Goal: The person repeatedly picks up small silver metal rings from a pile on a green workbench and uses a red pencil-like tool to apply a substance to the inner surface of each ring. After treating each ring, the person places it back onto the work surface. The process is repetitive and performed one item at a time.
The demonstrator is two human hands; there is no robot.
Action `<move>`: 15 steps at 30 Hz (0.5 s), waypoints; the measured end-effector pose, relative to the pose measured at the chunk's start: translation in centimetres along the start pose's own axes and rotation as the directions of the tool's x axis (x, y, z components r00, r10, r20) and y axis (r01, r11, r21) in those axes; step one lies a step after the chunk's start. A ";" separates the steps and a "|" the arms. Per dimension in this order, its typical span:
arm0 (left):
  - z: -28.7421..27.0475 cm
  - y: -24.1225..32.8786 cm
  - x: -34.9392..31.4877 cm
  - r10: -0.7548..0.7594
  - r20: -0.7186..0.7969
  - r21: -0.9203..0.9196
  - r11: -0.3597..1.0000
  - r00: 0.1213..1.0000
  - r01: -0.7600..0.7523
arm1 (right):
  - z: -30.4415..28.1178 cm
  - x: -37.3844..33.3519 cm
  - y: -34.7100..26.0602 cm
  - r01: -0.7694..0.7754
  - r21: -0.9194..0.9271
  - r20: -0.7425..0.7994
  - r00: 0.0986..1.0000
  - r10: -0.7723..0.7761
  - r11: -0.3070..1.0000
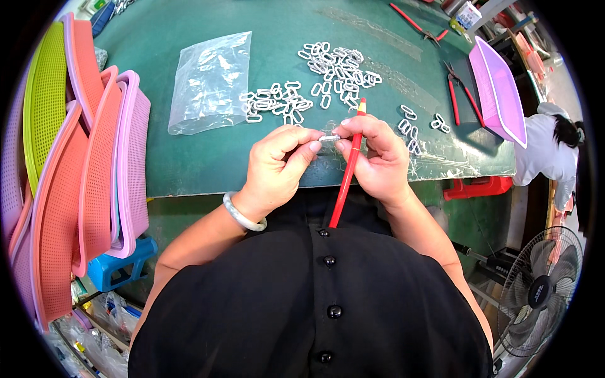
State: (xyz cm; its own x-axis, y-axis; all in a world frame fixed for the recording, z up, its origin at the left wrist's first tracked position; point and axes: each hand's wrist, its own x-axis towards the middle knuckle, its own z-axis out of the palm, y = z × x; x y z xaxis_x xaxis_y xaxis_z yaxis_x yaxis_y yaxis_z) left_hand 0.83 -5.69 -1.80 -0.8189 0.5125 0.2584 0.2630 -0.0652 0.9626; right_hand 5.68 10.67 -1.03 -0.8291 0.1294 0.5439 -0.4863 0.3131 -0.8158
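Over the near edge of the green table (277, 25), my left hand (272, 165) pinches one end of a small silvery metal link (329, 138) between thumb and fingertips. The thumb and forefinger of my right hand (386, 165) grip its other end. A red pencil (345, 186) with a yellowish tip also sits in my right hand, slanting down toward my body. Beyond my hands lie two piles of oval metal links, one on the left (277, 101) and a larger one (340, 66) farther back. Several single links (409, 132) are scattered to the right of my right hand.
A clear plastic bag (211, 88) lies flat left of the piles. Red-handled pliers (465, 94), another red-handled tool (419, 25) and a purple basket (498, 91) are at right. Stacked plastic baskets (94, 176) stand at left. A fan (539, 293) and another person (548, 148) are at right.
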 end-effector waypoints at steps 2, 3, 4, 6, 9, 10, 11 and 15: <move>0.1 0.2 0.0 -0.029 -0.025 -0.018 0.999 0.999 0.029 | -0.2 0.2 -0.1 0.036 -0.047 0.022 0.999 -0.035 0.998; 0.2 0.4 0.0 -0.044 -0.038 -0.028 0.999 0.998 0.043 | -0.3 0.2 -0.1 0.055 -0.070 0.034 0.998 -0.052 0.996; 0.3 0.5 -0.1 -0.048 -0.041 -0.035 0.998 0.998 0.047 | -0.3 0.2 -0.2 0.066 -0.086 0.040 0.997 -0.063 0.994; 0.3 0.7 -0.1 -0.057 -0.045 -0.050 0.997 0.997 0.054 | -0.3 0.3 -0.2 0.090 -0.118 0.055 0.995 -0.084 0.989; 0.1 0.3 -0.2 -0.051 -0.009 -0.080 0.996 0.999 0.050 | 0.2 0.0 -0.5 -0.031 -0.028 0.008 0.999 0.031 0.999; 0.0 0.6 -0.2 -0.136 -0.001 -0.124 0.983 0.991 0.134 | 0.2 -0.1 -0.4 -0.049 -0.012 0.010 0.999 0.049 0.999; 0.0 1.0 -0.1 -0.219 0.011 -0.168 0.961 0.976 0.217 | 0.2 -0.2 -0.2 -0.067 0.002 0.014 0.998 0.067 0.998; -0.2 1.5 0.3 -0.430 0.077 -0.354 0.832 0.899 0.428 | 0.2 -0.3 0.1 -0.107 0.012 0.024 0.994 0.107 0.994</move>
State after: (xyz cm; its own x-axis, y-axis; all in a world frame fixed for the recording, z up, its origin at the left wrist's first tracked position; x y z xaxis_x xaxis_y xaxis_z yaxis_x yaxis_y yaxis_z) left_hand 0.92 -5.79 -0.31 -0.8101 0.5552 -0.1881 -0.3125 -0.1375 0.9399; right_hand 5.83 10.49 -1.25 -0.8825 0.1397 0.4491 -0.3982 0.2863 -0.8715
